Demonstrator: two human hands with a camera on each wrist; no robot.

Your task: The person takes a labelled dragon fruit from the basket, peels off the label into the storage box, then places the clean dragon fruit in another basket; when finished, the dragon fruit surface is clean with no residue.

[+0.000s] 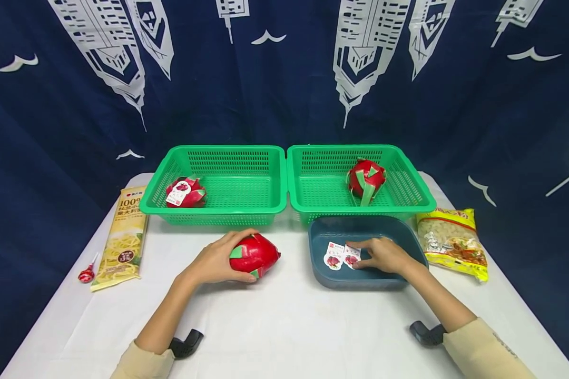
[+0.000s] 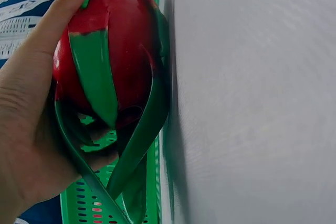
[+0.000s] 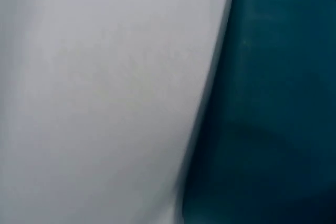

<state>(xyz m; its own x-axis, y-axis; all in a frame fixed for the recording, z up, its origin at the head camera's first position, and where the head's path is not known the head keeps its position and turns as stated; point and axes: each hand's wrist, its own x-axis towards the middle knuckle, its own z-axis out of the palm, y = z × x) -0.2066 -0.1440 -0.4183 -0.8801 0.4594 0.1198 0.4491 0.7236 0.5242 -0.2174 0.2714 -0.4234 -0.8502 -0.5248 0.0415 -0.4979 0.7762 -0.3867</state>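
My left hand (image 1: 223, 259) grips a red dragon fruit (image 1: 258, 254) over the white table, fingers and thumb around its leafy side. In the left wrist view the same dragon fruit (image 2: 126, 51) shows long green leaf tips, some of them hanging past the palm. Inside the dark blue bin (image 1: 329, 279) my right hand (image 1: 384, 255) reaches down, thumb and index finger apart at either side of a white sticker (image 1: 352, 257) with a dragon fruit picture. A second such sticker (image 1: 333, 256) lies just left of it. The right wrist view shows only table and bin wall (image 3: 210, 93), not the hand.
Two green baskets stand behind: the left basket (image 1: 239, 184) holds a labelled dragon fruit (image 1: 186, 193), the right basket (image 1: 313, 187) an unlabelled dragon fruit (image 1: 367, 179). A noodle packet (image 1: 123, 237) and lollipop (image 1: 86, 273) lie left; a yellow food bag (image 1: 452, 239) lies right.
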